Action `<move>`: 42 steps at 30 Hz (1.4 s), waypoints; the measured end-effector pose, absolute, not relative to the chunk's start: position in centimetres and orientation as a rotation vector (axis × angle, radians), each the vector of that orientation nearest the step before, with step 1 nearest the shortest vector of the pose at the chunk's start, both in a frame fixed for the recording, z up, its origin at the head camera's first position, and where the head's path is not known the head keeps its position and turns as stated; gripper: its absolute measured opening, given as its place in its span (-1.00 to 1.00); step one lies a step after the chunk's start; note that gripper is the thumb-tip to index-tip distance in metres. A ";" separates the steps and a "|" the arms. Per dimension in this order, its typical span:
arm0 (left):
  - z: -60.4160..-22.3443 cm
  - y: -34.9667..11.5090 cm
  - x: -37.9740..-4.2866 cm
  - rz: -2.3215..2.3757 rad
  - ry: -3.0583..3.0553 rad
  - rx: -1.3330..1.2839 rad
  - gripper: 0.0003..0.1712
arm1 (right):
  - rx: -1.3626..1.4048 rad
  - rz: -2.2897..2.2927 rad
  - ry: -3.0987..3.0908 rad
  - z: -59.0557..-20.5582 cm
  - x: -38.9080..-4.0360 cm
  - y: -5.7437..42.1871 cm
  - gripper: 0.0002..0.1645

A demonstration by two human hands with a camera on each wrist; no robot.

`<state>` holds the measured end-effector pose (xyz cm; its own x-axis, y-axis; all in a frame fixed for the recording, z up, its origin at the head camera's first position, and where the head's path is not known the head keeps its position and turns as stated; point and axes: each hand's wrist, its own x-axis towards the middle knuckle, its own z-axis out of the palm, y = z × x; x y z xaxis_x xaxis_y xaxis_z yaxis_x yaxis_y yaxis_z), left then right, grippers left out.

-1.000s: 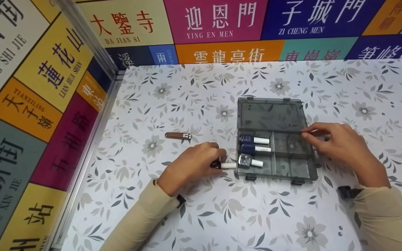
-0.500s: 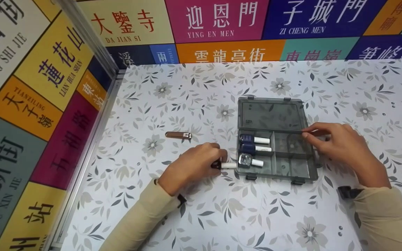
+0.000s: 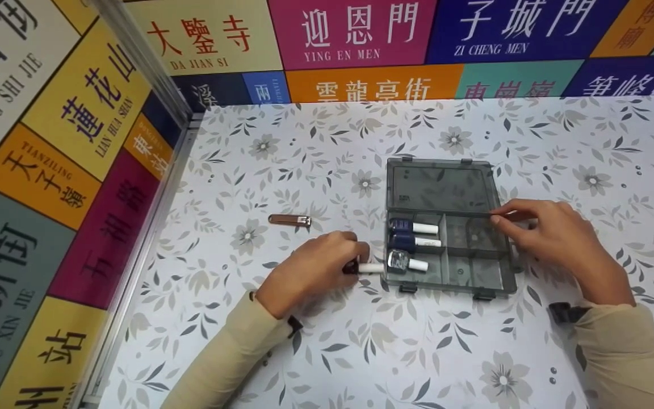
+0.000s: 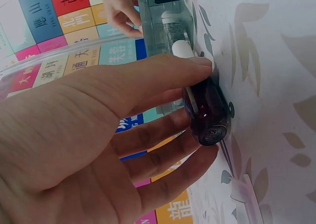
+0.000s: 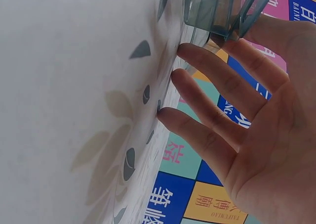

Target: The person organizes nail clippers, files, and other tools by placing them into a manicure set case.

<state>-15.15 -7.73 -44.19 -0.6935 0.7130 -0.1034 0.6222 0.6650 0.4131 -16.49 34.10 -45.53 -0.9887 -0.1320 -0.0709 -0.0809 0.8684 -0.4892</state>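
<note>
The left hand (image 3: 317, 264) grips with bent fingers; the right hand (image 3: 557, 238) seemingly pinches, its other fingers spread.

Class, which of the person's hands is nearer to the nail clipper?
Left. The left hand is close by, nearer the person and slightly right of the nail clipper; the right hand is farther off, at the right edge of the box.

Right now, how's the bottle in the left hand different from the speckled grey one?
The dark red bottle is held by the left hand, while nothing holds the speckled grey bottle. The dark red bottle's body is outside the box; the speckled grey bottle lies inside. Both have white caps.
</note>
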 end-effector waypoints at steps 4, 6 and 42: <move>-44.0 -7.9 -15.2 0.514 2.639 1.079 -0.77 | -0.189 -0.764 2.943 -45.4 -16.5 34.1 -0.65; -43.9 -7.9 -15.3 0.492 2.645 1.077 -0.72 | -0.190 -0.757 2.947 -45.4 -16.5 34.1 -0.65; -43.1 -7.8 -15.4 0.513 2.799 1.184 -0.74 | -0.223 -0.756 2.967 -45.5 -16.4 34.1 -0.65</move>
